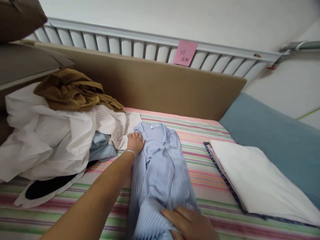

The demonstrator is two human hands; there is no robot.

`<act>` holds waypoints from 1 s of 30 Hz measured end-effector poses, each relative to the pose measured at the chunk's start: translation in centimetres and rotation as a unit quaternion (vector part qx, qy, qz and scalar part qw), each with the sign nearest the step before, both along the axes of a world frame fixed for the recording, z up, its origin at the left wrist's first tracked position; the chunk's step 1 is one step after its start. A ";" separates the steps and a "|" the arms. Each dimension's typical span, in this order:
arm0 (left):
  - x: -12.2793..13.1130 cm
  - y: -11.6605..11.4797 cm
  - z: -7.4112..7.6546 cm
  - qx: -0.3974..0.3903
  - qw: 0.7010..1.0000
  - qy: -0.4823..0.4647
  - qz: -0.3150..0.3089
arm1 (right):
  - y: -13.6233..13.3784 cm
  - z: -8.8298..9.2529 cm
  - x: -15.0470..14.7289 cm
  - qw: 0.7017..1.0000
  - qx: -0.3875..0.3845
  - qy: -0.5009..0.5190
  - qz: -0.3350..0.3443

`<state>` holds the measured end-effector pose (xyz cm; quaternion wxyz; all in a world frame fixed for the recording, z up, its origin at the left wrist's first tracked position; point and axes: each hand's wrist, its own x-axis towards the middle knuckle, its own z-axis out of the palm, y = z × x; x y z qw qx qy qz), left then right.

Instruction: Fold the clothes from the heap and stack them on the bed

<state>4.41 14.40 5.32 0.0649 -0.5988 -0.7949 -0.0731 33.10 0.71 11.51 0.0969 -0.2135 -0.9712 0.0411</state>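
Blue striped shirt (162,166) lies flat under two hands

The left hand (135,141) rests on the shirt's shoulder, by the collar (166,135); its fingers are close together and a little bent; it seems to press there so the top does not slide; I cannot tell if it pinches any cloth. The right hand (191,221) is low on the shirt and blurry, with fingers a bit apart and curved over the cloth near a puffy sleeve (161,175); it may be there to guide the cloth, but I cannot tell if it grips.

The shirt lies longways on the striped sheet (207,175), collar at the far end, so both hands can get to it easily; the sleeve lies along its front.

Just left is a messy heap: a white cloth (67,133), a brown cloth (72,91) on top, a pale striped top (110,121) and a light blue cloth (101,146); it sits aside, maybe to leave room; on the right, apart from the shirt, is a flat stack (260,180), white on top, likely laid smooth to be neat; behind stands a brown board (160,85).
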 end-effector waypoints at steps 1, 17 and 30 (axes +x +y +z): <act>0.0 0.0 0.3 -0.001 1.000 -0.007 0.002 | 0.0 0.3 0.3 1.000 0.002 0.018 0.005; 3.1 -27.6 -2.3 0.153 0.818 -0.553 0.047 | -5.1 -1.2 6.6 0.986 -0.099 -0.002 -0.135; 6.2 -31.6 -1.4 0.071 0.967 -0.111 -0.219 | -5.9 -8.3 13.4 0.988 0.085 0.006 -0.126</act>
